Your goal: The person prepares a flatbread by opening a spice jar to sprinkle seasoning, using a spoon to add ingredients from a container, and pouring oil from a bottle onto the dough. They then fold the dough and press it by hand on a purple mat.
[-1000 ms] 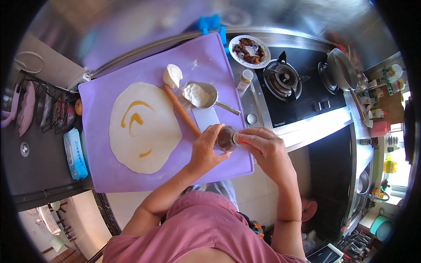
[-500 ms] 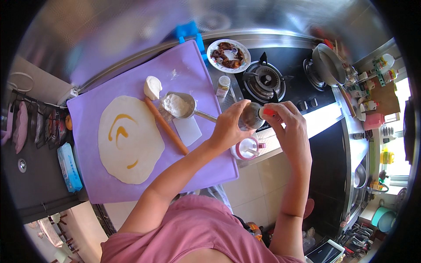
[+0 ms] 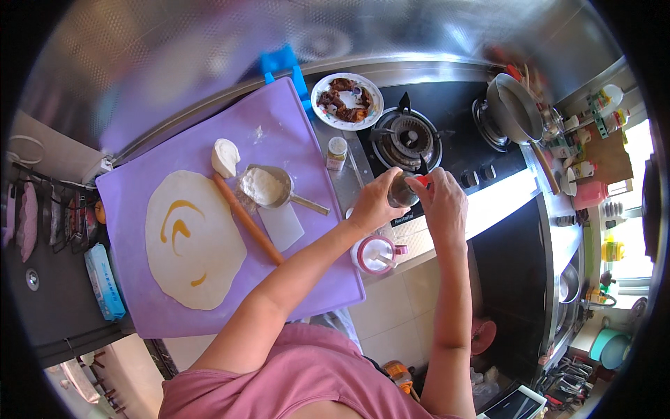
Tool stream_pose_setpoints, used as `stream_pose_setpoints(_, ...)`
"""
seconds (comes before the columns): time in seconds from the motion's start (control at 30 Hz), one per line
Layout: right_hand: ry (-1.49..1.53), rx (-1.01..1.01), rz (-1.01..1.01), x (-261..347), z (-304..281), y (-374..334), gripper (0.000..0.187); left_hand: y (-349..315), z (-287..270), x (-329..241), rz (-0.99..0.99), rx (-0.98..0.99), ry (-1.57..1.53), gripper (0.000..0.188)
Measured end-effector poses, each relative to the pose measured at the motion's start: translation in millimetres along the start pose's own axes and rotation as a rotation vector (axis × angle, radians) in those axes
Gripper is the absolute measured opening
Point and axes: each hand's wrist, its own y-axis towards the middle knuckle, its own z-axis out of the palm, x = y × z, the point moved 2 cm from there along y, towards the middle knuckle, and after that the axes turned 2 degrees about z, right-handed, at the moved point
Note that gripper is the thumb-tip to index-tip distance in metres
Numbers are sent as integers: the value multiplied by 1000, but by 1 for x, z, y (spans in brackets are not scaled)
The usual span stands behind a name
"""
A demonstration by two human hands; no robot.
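Observation:
Above the right edge of the purple mat, my left hand (image 3: 378,204) is wrapped round a dark bottle (image 3: 403,193). My right hand (image 3: 447,207) pinches the bottle's red cap (image 3: 419,182). To the left, a flat round sheet of dough (image 3: 199,241) with streaks of yellow-brown oil lies on the mat (image 3: 310,269). Beside it rests a wooden rolling pin (image 3: 252,227). Nearby are a metal scoop (image 3: 280,187) with flour, a white flour-filled cup or scoop (image 3: 225,158) and a white scraper (image 3: 285,228).
Below my hands stands a pink-rimmed jar (image 3: 375,253) with a spoon. A seasoning jar (image 3: 337,153) and a plate (image 3: 349,123) with dark brown food sit beside the gas burner (image 3: 407,138). A pot (image 3: 513,109) stands at the far right; blue wipes (image 3: 105,283) lie left.
The view has shifted, so mat and stove appear lower and further left. My hands have come a little lower in the picture, still on the bottle and its cap.

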Motion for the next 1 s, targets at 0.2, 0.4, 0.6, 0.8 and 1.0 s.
stream_pose_setpoints(0.2, -17, 3, 11, -3, 8, 2, 35, 0, 5, 8, -55, 11, 0, 78)
stream_pose_setpoints(0.4, -42, -6, 62, -1, 10, 3, 33, -2, 10, 15, -4, -19, 26, 83)
stream_pose_setpoints(0.6, -41, -49, 60, 2, 9, 1, 33, -14, 2, 18, -25, 12, 38, 99)
stream_pose_setpoints(0.8, -171, -162, 52, 9, 5, -3, 45, -47, -46, -12, -55, 34, 54, 88)
stream_pose_setpoints(1.0, 63, -173, -67, 82, 15, -18, 31, -95, -122, -18, -49, -236, 110, 54)
